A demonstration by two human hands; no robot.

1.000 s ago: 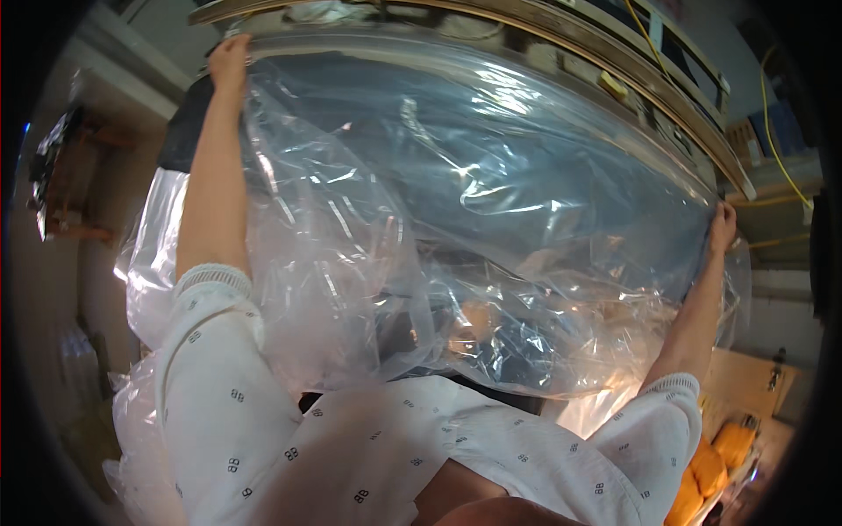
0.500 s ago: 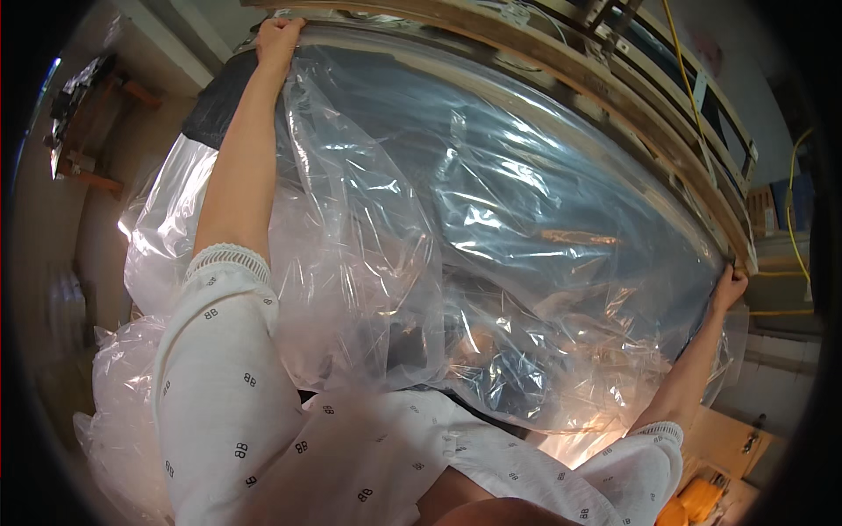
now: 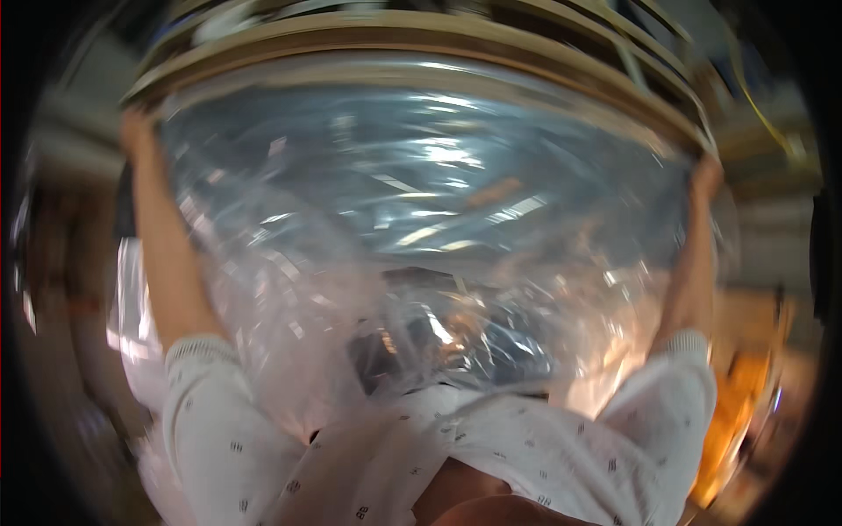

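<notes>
A wide sheet of clear, wrinkled plastic spreads in front of me over a blue-grey surface. Its far edge runs along a long wooden rail, and its near part hangs bunched toward my shirt. Both my arms reach out to the far corners. My left hand is closed on the sheet at the far left, just below the rail's end. At the far right my right hand grips the sheet's other corner close under the rail. Both hands are blurred, and their fingertips cannot be made out.
Behind the rail, more wooden slats form a frame. A yellow cord hangs at the far right. Low on the right is an orange thing, too smeared to name. Loose plastic hangs at my lower left.
The view has turned, so the rail now lies more level across the top. My left hand shows farther left and lower, my right hand higher. Both stay at the sheet's corners.
</notes>
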